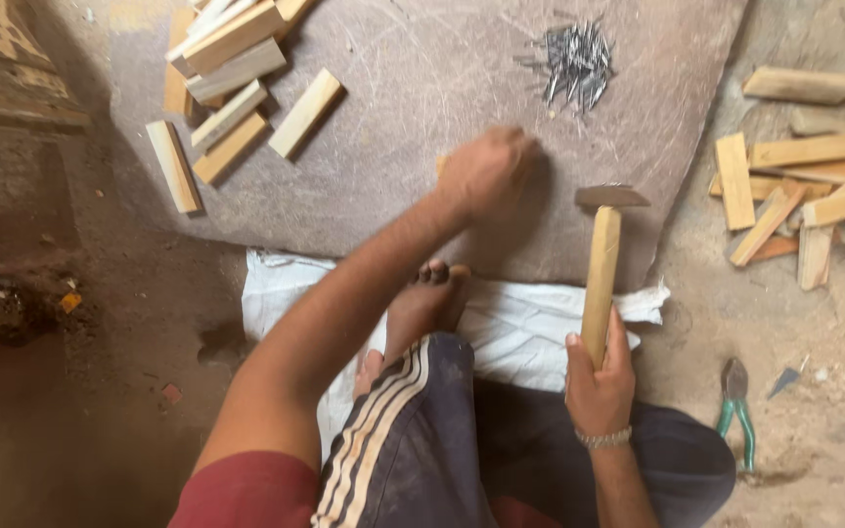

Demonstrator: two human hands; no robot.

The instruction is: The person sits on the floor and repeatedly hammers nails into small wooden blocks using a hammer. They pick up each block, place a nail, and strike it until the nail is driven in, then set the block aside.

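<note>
A worker sits on the ground at a big grey stone slab (393, 108), scuffed and chalk-scratched, w/ a white woven sack (520, 328) spread under its near edge and a bare foot (427, 298) resting on the cloth. Packed dirt floor all round.

Two heaps of pale, rough-sawn wooden blocks flank the work area: one pile (222, 83) on the slab's far-left corner, another pile (814, 191) on the dirt at right, well apart from the hands.

The left hand (489, 171) reaches out across the slab, curled closed over a small wood piece (441, 164); only a sliver shows at the knuckles, so its shape can't be told. The right hand (599, 376) is wrapped tight round the lower end of a hammer (603, 264): smooth light wooden handle, long axis running nearly straight away from the worker, dark metal head at the far end, just right of the left fist. Hammer head sits beside the held piece, near but not touching; the right hand is the nearer one to the body, the left the further out.

Beyond the hands, a loose clump of thin dark nails (574, 61) lies on the slab. On the dirt at right, green-handled pliers (737, 411), w/ a small metal blade (785, 379) close by.
</note>
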